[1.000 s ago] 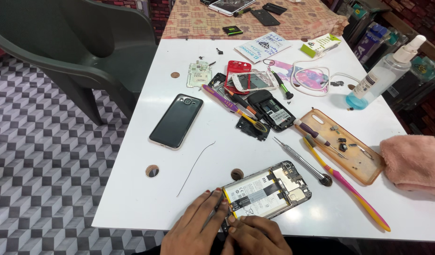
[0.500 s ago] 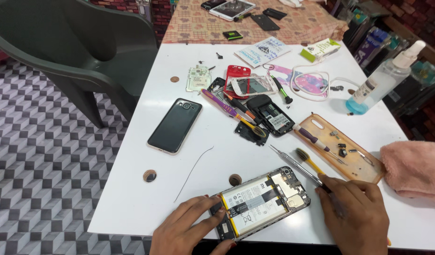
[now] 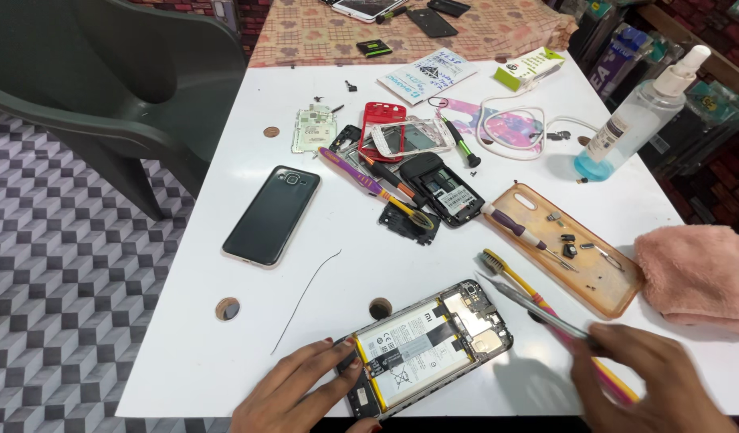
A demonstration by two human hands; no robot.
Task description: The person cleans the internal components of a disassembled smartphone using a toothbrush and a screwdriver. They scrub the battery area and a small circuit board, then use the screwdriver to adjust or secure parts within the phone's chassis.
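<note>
An opened phone (image 3: 430, 345) with its back off lies near the table's front edge, its white battery and circuit board exposed. My left hand (image 3: 305, 389) rests on the phone's lower left corner, fingers pressing its edge. My right hand (image 3: 650, 385) is to the right of the phone, closed on metal tweezers (image 3: 530, 306) whose tip points up-left, toward the phone's top end. A yellow and pink toothbrush (image 3: 518, 281) lies under the tweezers.
A dark phone (image 3: 272, 215) lies face down at the left. A translucent orange case (image 3: 570, 248) holds screws and a purple screwdriver. Phone parts, tools, a white cable, a spray bottle (image 3: 634, 120) and a pink cloth (image 3: 698, 273) crowd the white table (image 3: 225, 353). A chair (image 3: 105, 88) stands beside it.
My right hand left the phone, reached right and picked up the tweezers. My left hand has stayed on the phone's lower end.
</note>
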